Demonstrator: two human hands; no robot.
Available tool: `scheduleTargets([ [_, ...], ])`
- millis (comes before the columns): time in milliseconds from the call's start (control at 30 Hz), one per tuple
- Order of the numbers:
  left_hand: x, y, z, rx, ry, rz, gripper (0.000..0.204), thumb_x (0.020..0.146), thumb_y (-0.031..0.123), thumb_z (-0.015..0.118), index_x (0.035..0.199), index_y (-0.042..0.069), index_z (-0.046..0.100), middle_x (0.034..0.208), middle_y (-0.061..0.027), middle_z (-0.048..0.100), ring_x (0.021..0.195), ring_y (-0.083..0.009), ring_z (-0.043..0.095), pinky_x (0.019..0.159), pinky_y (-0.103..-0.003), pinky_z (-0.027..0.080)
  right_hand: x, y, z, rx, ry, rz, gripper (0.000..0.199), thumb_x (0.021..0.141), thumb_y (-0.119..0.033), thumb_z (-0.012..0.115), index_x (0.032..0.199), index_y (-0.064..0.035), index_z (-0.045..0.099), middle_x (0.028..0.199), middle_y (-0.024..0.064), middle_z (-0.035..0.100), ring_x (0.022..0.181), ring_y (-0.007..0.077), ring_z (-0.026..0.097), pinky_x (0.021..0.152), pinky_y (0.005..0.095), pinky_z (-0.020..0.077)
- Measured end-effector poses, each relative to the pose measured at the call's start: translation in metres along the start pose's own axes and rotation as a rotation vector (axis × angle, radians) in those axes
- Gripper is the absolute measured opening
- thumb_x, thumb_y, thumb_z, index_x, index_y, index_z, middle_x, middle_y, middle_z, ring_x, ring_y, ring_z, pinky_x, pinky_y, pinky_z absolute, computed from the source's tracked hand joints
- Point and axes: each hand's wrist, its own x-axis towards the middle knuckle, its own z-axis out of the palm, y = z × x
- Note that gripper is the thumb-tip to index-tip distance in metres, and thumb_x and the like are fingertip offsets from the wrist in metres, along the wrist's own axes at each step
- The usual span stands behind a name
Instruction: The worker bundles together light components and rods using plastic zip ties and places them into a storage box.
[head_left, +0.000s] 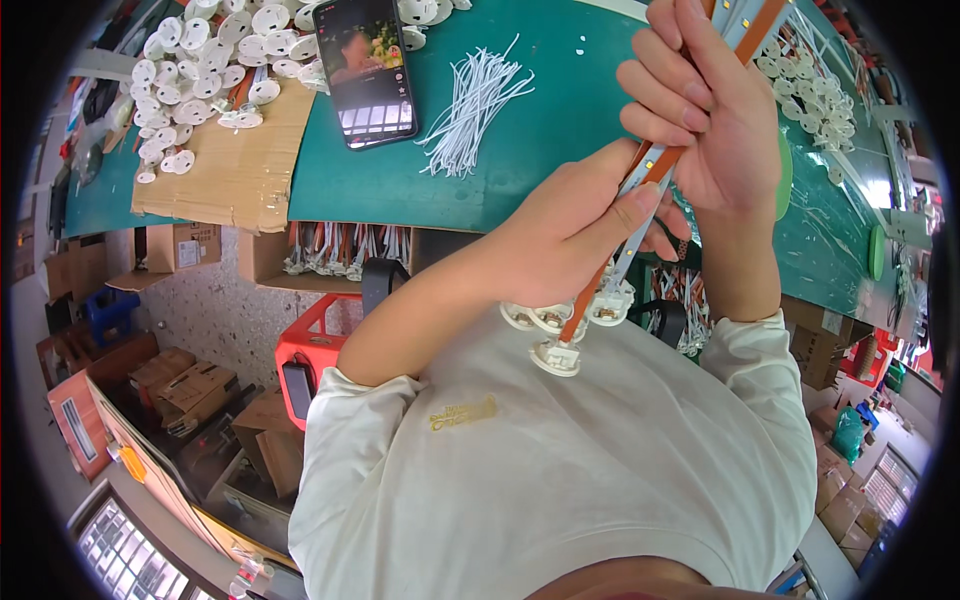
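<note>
My left hand (585, 215) is closed round a bundle of LED strips (634, 240), some orange-brown and some pale with small yellow chips. Farther up the same bundle, my right hand (715, 110) grips it with curled fingers. The bundle runs slantwise, its upper end leaving the picture at the top. Below my left hand hang several round white end caps (556, 356) fixed to the strips, close in front of my white shirt. My fingers hide part of the strips, so how many there are cannot be made out.
On the green table (570, 110) lie a pile of white ties (475, 110) and a lit phone (366, 70). White round caps (200, 75) are heaped on cardboard (235, 160) at left; more caps (815, 95) lie at right. Below stand a box of strips (345, 248) and a red stool (310, 340).
</note>
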Motion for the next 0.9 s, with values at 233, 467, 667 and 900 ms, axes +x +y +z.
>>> scheduleTargets([
  [233, -0.002, -0.001, -0.004, 0.033, -0.025, -0.145, 0.027, 0.109, 0.023, 0.035, 0.101, 0.001, 0.046, 0.064, -0.0043, 0.056, 0.054, -0.0139, 0.054, 0.053, -0.029, 0.045, 0.009, 0.006, -0.001, -0.145, 0.109, -0.019, 0.033, 0.109, -0.033, 0.04, 0.085, -0.0098, 0.044, 0.056, -0.002, 0.031, 0.044, 0.0089, 0.028, 0.04, 0.0247, 0.0265],
  [467, 0.003, 0.023, -0.022, 0.187, -0.135, -0.22, 0.035, 0.11, 0.028, 0.035, 0.094, 0.0, 0.051, 0.068, -0.0034, 0.052, 0.062, -0.0112, 0.052, 0.06, -0.027, 0.045, 0.007, 0.01, 0.013, -0.224, 0.158, -0.161, 0.033, 0.109, -0.034, 0.04, 0.089, -0.0078, 0.043, 0.054, 0.0013, 0.034, 0.041, 0.0117, 0.032, 0.039, 0.0278, 0.0323],
  [667, 0.005, 0.015, -0.019, 0.147, -0.077, -0.154, 0.03, 0.109, 0.022, 0.035, 0.093, 0.001, 0.049, 0.062, -0.004, 0.052, 0.05, -0.0144, 0.049, 0.05, -0.031, 0.042, 0.079, 0.033, -0.052, 0.299, -1.054, -0.477, 0.032, 0.109, -0.032, 0.041, 0.091, -0.0059, 0.044, 0.053, 0.0023, 0.035, 0.04, 0.0123, 0.033, 0.037, 0.0283, 0.0325],
  [900, 0.002, 0.005, -0.012, 0.146, -0.019, -0.083, 0.031, 0.109, 0.022, 0.035, 0.093, -0.001, 0.047, 0.06, -0.0053, 0.05, 0.049, -0.016, 0.048, 0.048, -0.032, 0.039, 0.077, 0.032, -0.05, 0.09, -1.023, -0.625, 0.031, 0.108, -0.03, 0.044, 0.091, -0.0045, 0.045, 0.053, 0.0035, 0.039, 0.039, 0.0137, 0.037, 0.037, 0.0295, 0.0357],
])
